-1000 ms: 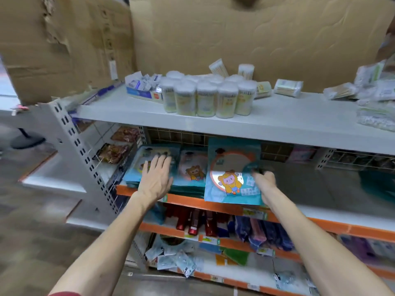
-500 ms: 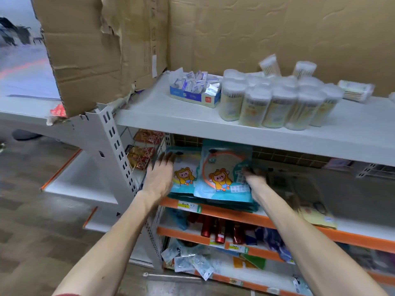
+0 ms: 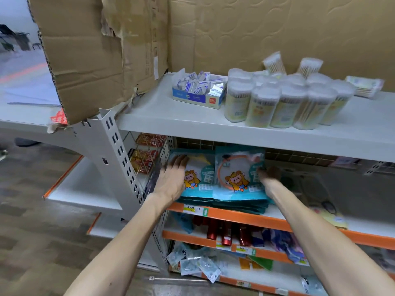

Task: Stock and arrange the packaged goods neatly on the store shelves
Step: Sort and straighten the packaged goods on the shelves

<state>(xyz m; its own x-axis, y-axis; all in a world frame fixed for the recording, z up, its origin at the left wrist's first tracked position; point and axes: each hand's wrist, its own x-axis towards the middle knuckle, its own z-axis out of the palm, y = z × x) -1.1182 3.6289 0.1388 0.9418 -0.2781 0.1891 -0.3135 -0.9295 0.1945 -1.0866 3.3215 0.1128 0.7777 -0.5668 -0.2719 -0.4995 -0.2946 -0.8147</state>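
Two stacks of teal packets with a cartoon figure lie side by side on the orange-edged middle shelf [image 3: 277, 221]. My left hand [image 3: 174, 178] lies flat, fingers apart, on the left edge of the left stack [image 3: 198, 180]. My right hand [image 3: 268, 175] is curled against the right edge of the upper packet of the right stack [image 3: 237, 174], which tilts up toward me. Whether its fingers close around the packet is hidden.
The grey top shelf [image 3: 171, 116] carries a blue box of small sachets [image 3: 198, 88] and several tubs of cotton swabs [image 3: 282, 99]. Torn cardboard [image 3: 96, 50] stands behind. A wire divider [image 3: 149, 159] bounds the stacks on the left. Red bottles [image 3: 224, 231] stand on the shelf below.
Both stacks have slid left toward the wire divider and closer together, my hands moving with them. The view has shifted left as well.
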